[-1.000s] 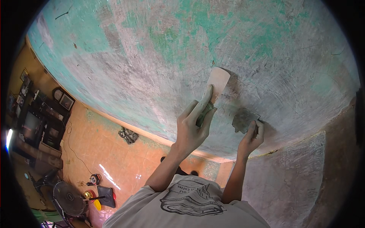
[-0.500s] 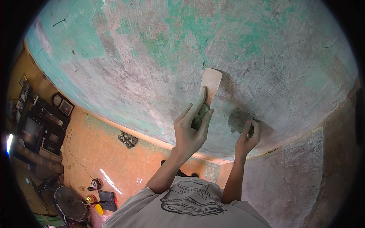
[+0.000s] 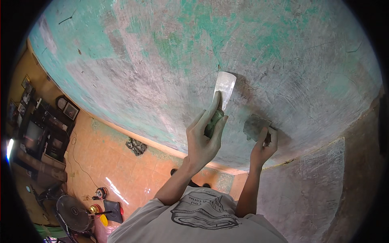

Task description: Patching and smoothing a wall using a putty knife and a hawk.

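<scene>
My left hand (image 3: 201,137) is wrapped round the dark green handle of a scraper (image 3: 225,86), its index finger stretched along the shaft. The broad metal blade points up the wall (image 3: 133,89) and shines; whether its edge touches the surface I cannot tell. Lower and to the right, my right hand (image 3: 262,153) pinches a dark grey, flat, roughly square piece (image 3: 255,126) in front of the wall. Its exact kind is unclear, and the fingers cover its lower right part. The wall is patchy, with turquoise paint, pale scraped areas and scratches.
On the orange tiled floor (image 3: 117,162) lie a crumpled dark bundle (image 3: 136,146) and a cable. A black fan (image 3: 73,213) and dark shelves with a television (image 3: 33,133) stand at the left. Another grey wall (image 3: 300,186) meets this one at the right.
The scraper's blade has tilted slightly and now catches the light, its tip a little higher. My right hand and the grey piece look almost unmoved.
</scene>
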`<state>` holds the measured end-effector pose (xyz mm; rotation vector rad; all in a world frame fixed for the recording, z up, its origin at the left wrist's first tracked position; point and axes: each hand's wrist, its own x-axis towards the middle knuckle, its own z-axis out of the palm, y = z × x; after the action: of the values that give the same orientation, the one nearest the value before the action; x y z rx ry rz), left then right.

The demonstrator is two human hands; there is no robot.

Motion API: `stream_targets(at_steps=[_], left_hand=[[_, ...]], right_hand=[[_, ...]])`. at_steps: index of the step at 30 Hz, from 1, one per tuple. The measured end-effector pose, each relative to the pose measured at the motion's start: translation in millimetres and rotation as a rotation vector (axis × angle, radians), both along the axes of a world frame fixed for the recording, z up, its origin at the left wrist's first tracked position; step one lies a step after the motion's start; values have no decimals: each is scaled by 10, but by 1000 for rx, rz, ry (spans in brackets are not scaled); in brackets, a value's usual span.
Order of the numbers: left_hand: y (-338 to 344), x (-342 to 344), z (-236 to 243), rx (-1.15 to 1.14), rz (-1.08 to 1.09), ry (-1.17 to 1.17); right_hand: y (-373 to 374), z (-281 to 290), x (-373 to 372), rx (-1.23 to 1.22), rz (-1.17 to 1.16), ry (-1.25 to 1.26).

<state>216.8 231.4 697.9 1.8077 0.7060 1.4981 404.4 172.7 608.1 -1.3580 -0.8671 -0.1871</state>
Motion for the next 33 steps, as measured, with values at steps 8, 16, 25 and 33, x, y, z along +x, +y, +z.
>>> stream_targets(at_steps=[8, 16, 25, 33], left_hand=[[-33, -7, 39, -35, 48, 71], [-41, -29, 69, -5, 18, 27], [-12, -54, 94, 8, 27, -9], [-44, -105, 133, -23, -18, 50]], right_hand=[[-2, -6, 5, 4, 10, -1], [-9, -25, 14, -10, 6, 23], [0, -7, -15, -12, -17, 1], [-7, 12, -29, 4, 20, 21]])
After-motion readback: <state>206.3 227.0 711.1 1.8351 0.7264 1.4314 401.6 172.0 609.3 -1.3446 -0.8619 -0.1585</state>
